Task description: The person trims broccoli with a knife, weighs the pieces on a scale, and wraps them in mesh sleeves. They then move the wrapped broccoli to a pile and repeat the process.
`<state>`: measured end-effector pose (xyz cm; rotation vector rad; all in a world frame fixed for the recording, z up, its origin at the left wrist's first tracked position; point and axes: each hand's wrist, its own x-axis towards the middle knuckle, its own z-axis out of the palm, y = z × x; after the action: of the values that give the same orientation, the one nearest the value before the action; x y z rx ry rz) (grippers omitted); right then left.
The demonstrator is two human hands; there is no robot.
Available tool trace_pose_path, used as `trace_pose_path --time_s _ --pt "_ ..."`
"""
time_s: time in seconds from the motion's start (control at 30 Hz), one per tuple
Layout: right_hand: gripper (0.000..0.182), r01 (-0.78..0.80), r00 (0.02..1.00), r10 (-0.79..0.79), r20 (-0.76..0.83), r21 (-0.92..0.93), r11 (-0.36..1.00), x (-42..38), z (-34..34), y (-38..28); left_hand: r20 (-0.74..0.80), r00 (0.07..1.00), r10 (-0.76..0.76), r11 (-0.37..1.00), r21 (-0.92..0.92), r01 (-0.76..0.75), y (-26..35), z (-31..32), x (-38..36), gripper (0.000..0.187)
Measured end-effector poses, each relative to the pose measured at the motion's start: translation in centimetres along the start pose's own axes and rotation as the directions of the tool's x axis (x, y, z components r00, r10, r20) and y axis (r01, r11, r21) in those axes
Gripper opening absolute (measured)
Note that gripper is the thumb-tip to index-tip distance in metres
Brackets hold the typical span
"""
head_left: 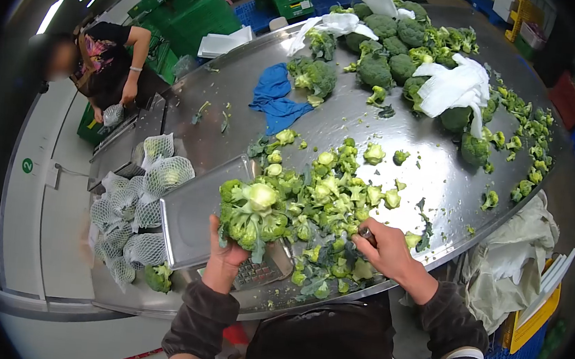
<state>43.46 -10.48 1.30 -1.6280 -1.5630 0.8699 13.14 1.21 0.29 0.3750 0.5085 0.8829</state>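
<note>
My left hand (225, 256) holds a broccoli head (251, 214) up by its underside, cut stem facing me, above a scale (262, 270) with a steel tray (192, 215). My right hand (384, 246) is closed around a small knife (367, 234), only its dark handle end showing, beside a heap of cut broccoli pieces (330, 197) on the steel table (406, 149). Whole broccoli heads (388, 48) lie at the far side of the table.
A blue cloth (275, 96) and white cloths (454, 88) lie on the table. Netted broccoli bags (142, 201) pile at the left. Another person (109, 68) works at the far left. Green crates (199, 14) stand behind. A bag and yellow bin (531, 290) sit right.
</note>
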Motion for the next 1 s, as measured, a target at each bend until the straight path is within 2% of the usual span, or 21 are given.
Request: trace_pose_path --time_s 0.03,0.07,0.1,0.17,0.2,0.27,0.3,0.33,0.37,0.4,0.47,0.53,0.6,0.7,0.83,0.93,1.0 --pt "0.023 -0.003 1.000 0.003 0.007 0.007 1.000 0.0 0.2 -0.1 -0.004 1.000 0.015 0.999 0.039 -0.015 -0.1 0.2 -0.4 0.089" --pt "0.021 0.097 0.995 -0.098 -0.013 -0.029 0.995 0.0 0.4 -0.1 0.056 0.997 -0.044 0.999 -0.028 0.045 -0.1 -0.2 -0.5 0.084" --pt "0.019 0.196 0.980 -0.198 -0.032 -0.068 0.978 0.1 0.3 -0.2 0.052 0.998 -0.046 0.999 -0.027 0.047 0.0 0.2 -0.7 0.084" --pt "0.019 0.191 0.982 -0.191 0.013 -0.091 0.977 0.3 -0.2 -0.9 0.108 0.981 -0.162 0.986 -0.019 0.165 0.3 1.6 -0.9 0.079" --pt "0.020 0.231 0.973 -0.224 0.058 -0.157 0.960 0.4 -0.3 -1.1 0.107 0.981 -0.161 0.986 -0.021 0.164 0.3 1.8 -0.9 0.079" --pt "0.021 0.271 0.962 -0.253 0.105 -0.221 0.937 0.7 -0.6 -1.7 -0.158 0.979 -0.128 0.975 0.160 0.153 0.2 2.1 -0.8 0.071" --pt "0.022 0.321 0.947 -0.293 0.135 -0.317 0.892 0.8 -0.7 -2.1 -0.160 0.978 -0.131 0.975 0.156 0.156 0.1 2.4 -0.9 0.071" --pt "0.024 0.369 0.929 -0.329 0.169 -0.409 0.834 1.0 -0.7 -2.4 -0.220 0.967 -0.127 0.942 0.278 0.187 0.1 2.9 -1.0 0.067" --pt "0.024 0.366 0.931 -0.325 0.169 -0.412 0.834 1.1 -0.7 -2.4 -0.277 0.954 -0.115 0.892 0.394 0.221 0.0 3.6 -1.0 0.063" --pt "0.024 0.350 0.937 -0.296 0.188 -0.467 0.812 1.3 -0.7 -2.3 -0.279 0.958 -0.061 0.874 0.449 0.186 -0.2 5.1 -1.0 0.058" --pt "0.025 0.349 0.936 -0.266 0.228 -0.537 0.768 1.5 -1.1 -2.5 -0.258 0.963 -0.082 0.846 0.492 0.204 -0.2 4.8 -0.7 0.058" --pt "0.025 0.376 0.925 -0.272 0.267 -0.526 0.763 1.6 -1.7 -2.5 -0.241 0.965 -0.104 0.815 0.536 0.221 -0.1 4.7 -0.6 0.058" --pt "0.025 0.403 0.911 -0.281 0.302 -0.511 0.759 1.7 -2.0 -2.4 -0.253 0.966 -0.054 0.732 0.648 0.210 0.0 5.4 -0.8 0.060" --pt "0.025 0.413 0.898 -0.261 0.353 -0.477 0.776 1.6 -2.0 -1.8 -0.249 0.968 -0.014 0.678 0.709 0.192 0.0 6.5 -0.9 0.061" --pt "0.024 0.385 0.921 -0.273 0.278 -0.533 0.754 1.3 -1.0 -1.6 -0.236 0.971 -0.023 0.675 0.713 0.189 -0.4 6.4 -0.6 0.062" --pt "0.024 0.309 0.951 -0.212 0.227 -0.623 0.718 1.7 -0.1 -0.4 -0.254 0.966 -0.039 0.714 0.670 0.205 -0.7 6.0 -0.1 0.063" --pt "0.017 0.316 0.949 -0.245 0.199 -0.618 0.720 2.4 0.5 1.3 -0.414 0.903 -0.112 0.686 0.626 0.372 -1.1 6.6 0.1 0.064"
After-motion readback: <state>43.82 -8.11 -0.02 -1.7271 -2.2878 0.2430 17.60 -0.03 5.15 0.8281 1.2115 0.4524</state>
